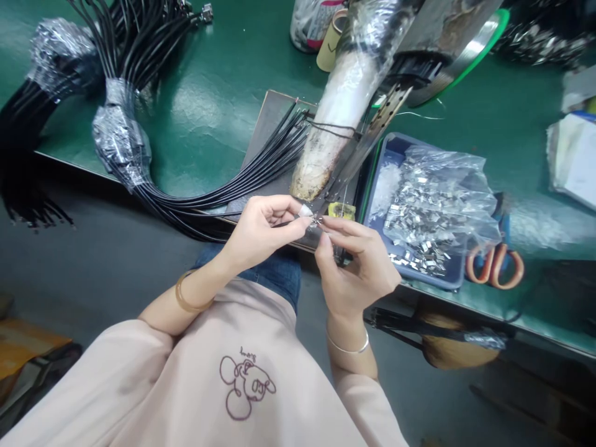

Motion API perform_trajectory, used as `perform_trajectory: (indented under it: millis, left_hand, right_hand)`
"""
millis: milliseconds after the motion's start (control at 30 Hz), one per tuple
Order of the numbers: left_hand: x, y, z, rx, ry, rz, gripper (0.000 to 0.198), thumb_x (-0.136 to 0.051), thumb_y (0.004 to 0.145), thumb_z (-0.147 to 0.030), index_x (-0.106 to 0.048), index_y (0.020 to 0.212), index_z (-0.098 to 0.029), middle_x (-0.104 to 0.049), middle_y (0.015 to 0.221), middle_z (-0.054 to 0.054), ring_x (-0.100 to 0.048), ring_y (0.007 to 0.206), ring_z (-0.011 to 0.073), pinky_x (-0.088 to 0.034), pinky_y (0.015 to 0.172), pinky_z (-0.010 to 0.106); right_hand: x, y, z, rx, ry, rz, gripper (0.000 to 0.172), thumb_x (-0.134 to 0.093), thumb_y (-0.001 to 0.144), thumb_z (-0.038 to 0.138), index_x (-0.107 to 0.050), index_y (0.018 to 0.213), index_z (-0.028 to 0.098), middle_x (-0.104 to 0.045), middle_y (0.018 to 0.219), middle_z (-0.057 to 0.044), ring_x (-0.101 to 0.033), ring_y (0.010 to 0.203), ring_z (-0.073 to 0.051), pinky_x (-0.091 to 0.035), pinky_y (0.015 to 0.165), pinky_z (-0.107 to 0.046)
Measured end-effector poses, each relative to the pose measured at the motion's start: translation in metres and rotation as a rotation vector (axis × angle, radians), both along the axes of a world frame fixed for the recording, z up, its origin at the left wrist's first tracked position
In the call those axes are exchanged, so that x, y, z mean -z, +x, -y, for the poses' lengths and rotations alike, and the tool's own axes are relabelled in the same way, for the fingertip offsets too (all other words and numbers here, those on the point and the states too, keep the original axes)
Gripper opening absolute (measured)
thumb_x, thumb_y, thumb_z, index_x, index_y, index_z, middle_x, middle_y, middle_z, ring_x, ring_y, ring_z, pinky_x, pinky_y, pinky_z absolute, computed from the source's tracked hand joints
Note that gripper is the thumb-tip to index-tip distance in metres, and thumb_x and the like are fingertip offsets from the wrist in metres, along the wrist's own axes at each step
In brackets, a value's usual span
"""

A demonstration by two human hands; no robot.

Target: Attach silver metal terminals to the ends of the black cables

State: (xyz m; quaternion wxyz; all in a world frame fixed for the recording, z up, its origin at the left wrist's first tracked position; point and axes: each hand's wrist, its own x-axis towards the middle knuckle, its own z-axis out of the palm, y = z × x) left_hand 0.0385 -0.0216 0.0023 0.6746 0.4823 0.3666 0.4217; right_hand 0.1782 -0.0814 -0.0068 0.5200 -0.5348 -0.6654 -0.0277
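Left hand [263, 230] at 9 o'clock pinches the cable [280, 224]; right hand [358, 264] at 4 o'clock, fingertips narrow, grip unclear, meets the metal tip [317, 221] between. Apparent step: aligning the tip; next likely calls for steadiness.

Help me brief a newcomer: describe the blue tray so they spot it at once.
On the green table, go to the right hand. Between it and the orange-handled scissors sits the tray; its blue walls around a heap of tiny metal pieces set it apart.
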Motion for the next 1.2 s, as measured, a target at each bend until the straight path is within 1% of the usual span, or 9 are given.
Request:
perform_trajectory:
  millis: [133,200,300,400,533,733,833,1000,1200]
  left_hand:
    - [-0.002,0.0,0.0,0.007,0.02,0.008,0.01,-0.073,0.072,-0.02,-0.068,0.069,-0.012,-0.061,0.063,-0.001,-0.051,0.056,0.0064,-0.043,0.055,0.018]
    - [-0.003,-0.001,0.0,0.026,0.016,-0.012,0.01,-0.073,0.072,-0.02,-0.068,0.069,-0.012,-0.056,0.059,-0.002,-0.047,0.054,0.0056,-0.04,0.052,0.018]
    - [-0.002,-0.001,0.001,0.073,0.012,-0.067,0.012,-0.071,0.074,-0.021,-0.066,0.068,-0.012,-0.044,0.052,-0.006,-0.037,0.049,0.0044,-0.03,0.047,0.018]
    - [-0.002,-0.001,0.002,0.089,0.008,-0.08,0.014,-0.072,0.074,-0.023,-0.065,0.068,-0.013,-0.04,0.051,-0.007,-0.034,0.049,0.0044,-0.027,0.046,0.019]
    - [-0.003,-0.001,0.002,0.091,-0.018,-0.057,0.019,-0.077,0.073,-0.027,-0.065,0.069,-0.013,-0.044,0.053,-0.006,-0.035,0.049,0.0043,-0.029,0.047,0.019]
    - [-0.004,-0.002,0.0,0.073,-0.051,-0.063,0.027,-0.081,0.071,-0.035,-0.066,0.067,-0.013,-0.052,0.057,-0.004,-0.043,0.052,0.0054,-0.037,0.05,0.019]
    - [-0.003,-0.002,0.0,0.059,-0.045,-0.037,0.027,-0.081,0.071,-0.035,-0.067,0.067,-0.013,-0.055,0.057,-0.003,-0.046,0.054,0.0062,-0.04,0.052,0.019]
    - [0.0,-0.001,-0.002,0.034,-0.051,-0.007,0.025,-0.084,0.069,-0.033,-0.068,0.067,-0.013,-0.057,0.058,-0.003,-0.048,0.054,0.0058,-0.041,0.052,0.019]
    - [-0.002,0.002,-0.003,0.008,-0.019,0.019,0.026,-0.083,0.07,-0.035,-0.069,0.068,-0.012,-0.061,0.061,-0.002,-0.05,0.055,0.006,-0.042,0.053,0.018]
  right_hand:
    - [-0.003,-0.001,0.001,0.003,-0.002,0.003,0.02,-0.071,0.081,0.003,-0.064,0.086,0.021,-0.078,0.095,-0.002,-0.076,0.086,-0.016,-0.065,0.078,-0.031]
    - [-0.002,-0.001,0.003,-0.003,-0.014,-0.02,0.021,-0.07,0.081,0.003,-0.062,0.086,0.022,-0.078,0.096,-0.002,-0.076,0.086,-0.016,-0.065,0.076,-0.031]
    - [0.0,0.002,0.008,-0.026,-0.053,-0.064,0.021,-0.068,0.082,0.003,-0.061,0.086,0.021,-0.077,0.097,-0.003,-0.076,0.086,-0.015,-0.065,0.074,-0.029]
    - [0.002,0.004,0.01,-0.038,-0.069,-0.07,0.021,-0.069,0.082,0.002,-0.061,0.086,0.021,-0.078,0.097,-0.003,-0.076,0.087,-0.015,-0.065,0.076,-0.028]
    - [0.002,0.005,0.01,-0.04,-0.076,-0.057,0.019,-0.068,0.083,0.004,-0.061,0.087,0.022,-0.078,0.097,-0.003,-0.076,0.089,-0.015,-0.065,0.077,-0.03]
    - [-0.003,0.002,0.008,-0.018,-0.06,0.017,0.019,-0.068,0.083,0.004,-0.061,0.086,0.022,-0.078,0.096,-0.002,-0.076,0.087,-0.015,-0.063,0.077,-0.029]
    - [-0.004,0.002,0.006,-0.016,-0.056,0.039,0.018,-0.069,0.084,0.005,-0.062,0.085,0.022,-0.079,0.094,-0.001,-0.076,0.086,-0.015,-0.062,0.077,-0.029]
    - [-0.004,0.002,0.002,-0.001,-0.055,0.046,0.017,-0.07,0.084,0.006,-0.063,0.086,0.022,-0.078,0.092,0.0,-0.076,0.086,-0.014,-0.061,0.079,-0.028]
    - [-0.008,0.0,0.0,0.018,-0.027,0.052,0.018,-0.071,0.082,0.006,-0.064,0.085,0.022,-0.078,0.093,0.0,-0.076,0.085,-0.016,-0.062,0.079,-0.03]
